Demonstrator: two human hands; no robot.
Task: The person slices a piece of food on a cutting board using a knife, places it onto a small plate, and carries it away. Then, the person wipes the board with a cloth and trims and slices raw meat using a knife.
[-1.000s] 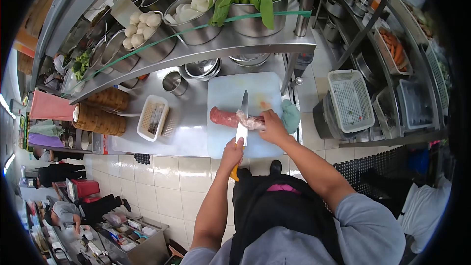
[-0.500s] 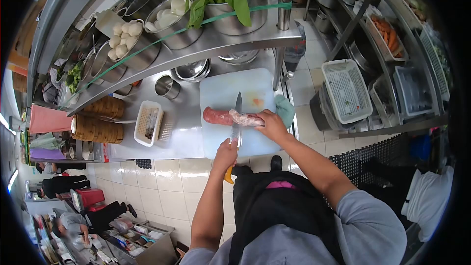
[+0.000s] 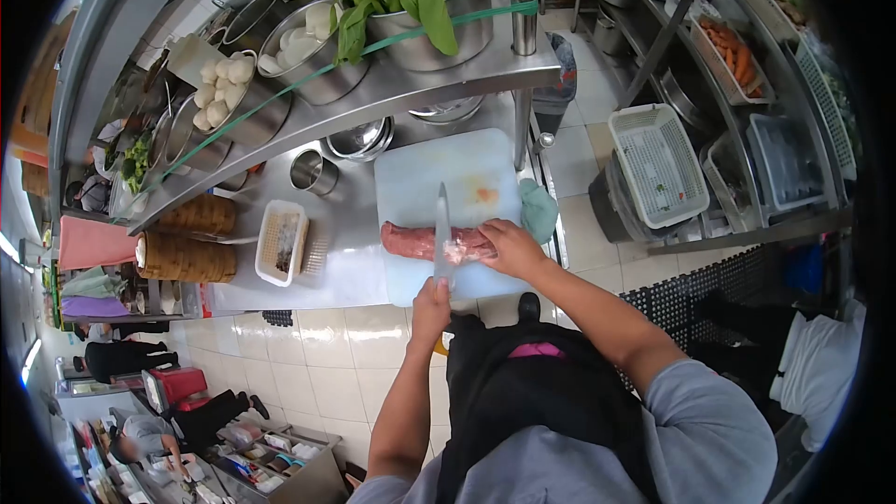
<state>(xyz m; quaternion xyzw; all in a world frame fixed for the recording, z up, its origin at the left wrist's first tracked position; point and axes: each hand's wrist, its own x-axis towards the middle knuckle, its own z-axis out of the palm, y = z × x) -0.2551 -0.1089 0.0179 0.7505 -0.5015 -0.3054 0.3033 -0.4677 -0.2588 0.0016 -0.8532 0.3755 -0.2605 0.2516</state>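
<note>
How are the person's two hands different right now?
The left hand grips the knife, while the right hand holds one end of the meat. The left hand is by the cutting board's near edge; the right hand is farther in, over the board. Both are bare.

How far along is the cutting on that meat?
Done: nothing clearly; no separate pieces show on the cutting board. In hand: the left hand has the knife across the meat; the right hand holds one end. Left, probably: most of it, since the meat looks largely whole.
</note>
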